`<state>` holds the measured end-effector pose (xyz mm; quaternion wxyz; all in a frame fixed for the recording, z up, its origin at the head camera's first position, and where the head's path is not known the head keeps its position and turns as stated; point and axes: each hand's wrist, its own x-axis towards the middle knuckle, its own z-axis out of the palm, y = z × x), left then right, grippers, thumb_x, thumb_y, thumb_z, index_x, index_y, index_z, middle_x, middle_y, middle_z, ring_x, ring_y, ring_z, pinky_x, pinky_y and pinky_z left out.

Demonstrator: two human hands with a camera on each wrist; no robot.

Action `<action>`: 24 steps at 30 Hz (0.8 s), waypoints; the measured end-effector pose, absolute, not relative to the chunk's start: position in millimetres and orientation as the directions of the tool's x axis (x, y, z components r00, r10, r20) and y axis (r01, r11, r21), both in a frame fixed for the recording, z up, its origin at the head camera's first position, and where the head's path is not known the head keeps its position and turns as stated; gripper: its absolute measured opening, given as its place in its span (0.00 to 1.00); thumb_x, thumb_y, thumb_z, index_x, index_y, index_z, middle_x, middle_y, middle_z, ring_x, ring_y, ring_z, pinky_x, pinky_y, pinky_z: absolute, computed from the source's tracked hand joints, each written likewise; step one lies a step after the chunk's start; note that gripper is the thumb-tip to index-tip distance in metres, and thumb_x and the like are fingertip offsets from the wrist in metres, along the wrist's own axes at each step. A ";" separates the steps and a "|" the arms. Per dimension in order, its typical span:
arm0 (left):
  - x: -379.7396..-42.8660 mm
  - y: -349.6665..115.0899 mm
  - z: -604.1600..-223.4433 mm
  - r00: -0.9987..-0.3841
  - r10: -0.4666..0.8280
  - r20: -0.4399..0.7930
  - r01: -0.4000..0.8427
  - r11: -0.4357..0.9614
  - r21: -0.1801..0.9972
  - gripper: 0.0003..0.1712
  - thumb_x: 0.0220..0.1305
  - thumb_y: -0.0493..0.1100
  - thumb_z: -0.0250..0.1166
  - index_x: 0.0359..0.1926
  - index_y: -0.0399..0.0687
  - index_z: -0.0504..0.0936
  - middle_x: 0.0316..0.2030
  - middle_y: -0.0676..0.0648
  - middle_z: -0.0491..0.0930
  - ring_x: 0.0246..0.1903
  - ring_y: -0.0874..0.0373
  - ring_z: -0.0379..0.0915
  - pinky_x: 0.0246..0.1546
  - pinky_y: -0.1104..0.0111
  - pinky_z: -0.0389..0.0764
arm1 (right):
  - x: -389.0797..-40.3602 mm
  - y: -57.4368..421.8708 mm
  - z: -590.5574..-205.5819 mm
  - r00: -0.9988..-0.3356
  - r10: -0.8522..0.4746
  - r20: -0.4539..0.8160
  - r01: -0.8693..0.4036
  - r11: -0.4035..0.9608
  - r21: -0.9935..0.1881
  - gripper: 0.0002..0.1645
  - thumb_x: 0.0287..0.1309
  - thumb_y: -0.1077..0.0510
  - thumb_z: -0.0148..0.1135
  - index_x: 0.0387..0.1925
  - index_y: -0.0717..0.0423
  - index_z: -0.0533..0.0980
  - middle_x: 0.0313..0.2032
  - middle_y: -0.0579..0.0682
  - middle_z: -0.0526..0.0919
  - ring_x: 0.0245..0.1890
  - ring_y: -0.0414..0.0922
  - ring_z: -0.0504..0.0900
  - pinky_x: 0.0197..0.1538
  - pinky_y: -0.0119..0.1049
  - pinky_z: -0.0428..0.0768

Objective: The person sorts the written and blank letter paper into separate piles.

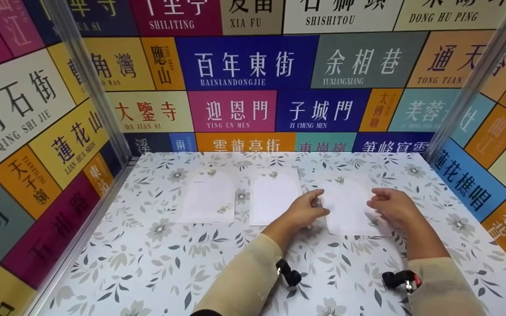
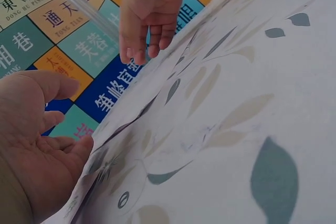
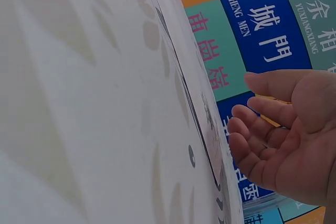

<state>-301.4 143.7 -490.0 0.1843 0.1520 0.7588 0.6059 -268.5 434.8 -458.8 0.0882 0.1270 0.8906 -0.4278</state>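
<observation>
Three pale sheets of paper with small floral prints lie in a row. The right-hand sheet (image 1: 349,206) has a plant print at its top and another near its lower right corner. My left hand (image 1: 301,210) is at that sheet's left edge, thumb and fingers apart. At its right edge is my right hand (image 1: 395,206), its fingers loosely bent. Both wrist views show the palms with nothing gripped. Left of my left hand lies the middle sheet (image 1: 275,197), partly covered by it. Farthest left is the third sheet (image 1: 207,199), with a short line of print near its top.
The tabletop (image 1: 160,263) bears a grey leaf and flower pattern. Colourful panels (image 1: 246,61) with place names stand behind it and along both sides. Clear corner strips (image 1: 99,92) join the panels. Beige sleeves (image 1: 244,276) with small black wrist devices (image 1: 289,272) cover my forearms.
</observation>
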 end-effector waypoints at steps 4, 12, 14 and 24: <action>-304.7 133.6 -488.5 -0.893 0.442 -0.092 0.013 0.229 0.973 0.39 0.66 0.44 0.74 0.77 0.60 0.74 0.79 0.46 0.70 0.80 0.50 0.66 0.80 0.56 0.69 | -272.2 428.0 -458.3 -0.960 0.119 -0.255 0.278 0.538 -0.795 0.51 0.71 0.48 0.68 0.85 0.57 0.55 0.79 0.64 0.65 0.74 0.61 0.71 0.71 0.53 0.80; -312.4 102.6 -488.3 -0.905 0.424 -0.039 0.070 0.239 0.968 0.41 0.67 0.43 0.72 0.80 0.54 0.70 0.80 0.43 0.68 0.80 0.47 0.64 0.80 0.56 0.69 | -280.7 411.5 -455.4 -0.977 0.052 -0.208 0.203 0.541 -0.816 0.54 0.69 0.49 0.71 0.85 0.55 0.53 0.84 0.60 0.57 0.82 0.64 0.60 0.80 0.60 0.69; -314.9 93.6 -487.8 -0.912 0.409 -0.036 0.071 0.244 0.967 0.41 0.67 0.44 0.72 0.80 0.55 0.70 0.80 0.45 0.68 0.81 0.48 0.64 0.81 0.55 0.68 | -283.8 404.5 -455.2 -0.977 0.050 -0.208 0.202 0.538 -0.819 0.55 0.68 0.48 0.72 0.86 0.52 0.54 0.85 0.57 0.56 0.83 0.63 0.59 0.82 0.61 0.66; -327.4 43.8 -489.1 -0.938 0.346 0.004 0.095 0.244 0.965 0.42 0.67 0.43 0.71 0.80 0.52 0.68 0.81 0.43 0.67 0.80 0.44 0.63 0.79 0.53 0.71 | -301.2 357.9 -452.6 -0.988 -0.002 -0.152 0.127 0.547 -0.828 0.51 0.68 0.49 0.72 0.84 0.52 0.58 0.84 0.56 0.60 0.83 0.61 0.60 0.83 0.60 0.63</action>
